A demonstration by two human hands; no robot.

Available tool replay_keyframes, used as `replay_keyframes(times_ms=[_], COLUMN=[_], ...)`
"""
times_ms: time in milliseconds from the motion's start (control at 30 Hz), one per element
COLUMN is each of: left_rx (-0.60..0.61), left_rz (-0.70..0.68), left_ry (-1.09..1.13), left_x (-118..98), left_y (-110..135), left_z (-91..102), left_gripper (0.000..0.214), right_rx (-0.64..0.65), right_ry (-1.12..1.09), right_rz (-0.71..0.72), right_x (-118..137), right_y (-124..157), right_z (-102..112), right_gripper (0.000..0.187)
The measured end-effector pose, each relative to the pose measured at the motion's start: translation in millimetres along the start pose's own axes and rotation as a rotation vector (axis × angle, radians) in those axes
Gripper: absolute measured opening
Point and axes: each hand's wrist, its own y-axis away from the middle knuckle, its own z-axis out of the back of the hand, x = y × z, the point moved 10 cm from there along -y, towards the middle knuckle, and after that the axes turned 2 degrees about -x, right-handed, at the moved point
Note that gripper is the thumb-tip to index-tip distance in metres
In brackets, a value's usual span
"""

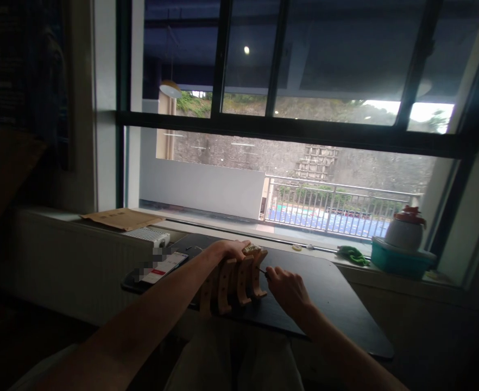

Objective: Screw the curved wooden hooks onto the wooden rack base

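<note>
Broadly, a dark-framed window (304, 133) fills most of the view, running from ten to two o'clock, its lower part giving onto a railing and a stone wall. Next comes the dark desk (329, 304), below the sill, stretching from the middle toward four o'clock. Taking the wooden piece (224, 288) as the centre of the dial, with twelve toward the window, a brown envelope (123, 218) lies flat on the sill at ten. The wooden piece itself, a row of curved slats, is at the near edge of the desk, between the two arms. At two o'clock stand a teal box (398, 259) and, on its lid, a white jug (403, 234) with an orange top. The left hand (235, 250) is at twelve, its fingers bent over the upper end of the wooden piece and holding it. At three, the right hand (286, 285) has its fingers closed round a thin dark tool (268, 274), pointed at the outermost slat; whether the tip touches, I cannot tell. A phone (164, 269) lies at nine, a crumpled green cloth (351, 255) at two
</note>
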Motion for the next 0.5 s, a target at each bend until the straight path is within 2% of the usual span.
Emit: replay_keyframes(times_ms=[133, 333, 433, 500], left_rx=[0.014, 0.01, 0.007, 0.006], left_rz=[-0.003, 0.002, 0.012, 0.021], left_ry=[0.027, 0.043, 0.044, 0.043], left_x=[-0.8, 0.9, 1.6, 2.5], left_y=[-0.8, -3.5, -2.4, -1.5], left_z=[-1.9, -2.7, -2.2, -2.0], left_gripper=[0.035, 0.035, 0.035, 0.035], right_rx=[0.036, 0.03, 0.067, 0.066], right_ry=[-0.007, -0.138, -0.2, -0.201], right_rz=[0.019, -0.148, -0.178, -0.177], right_x=[5.2, -17.4, -25.6, -27.6], right_y=[3.3, -0.2, -3.7, -4.9], right_z=[-8.9, -30.8, -41.9, -40.3], right_gripper=[0.016, 0.026, 0.027, 0.028])
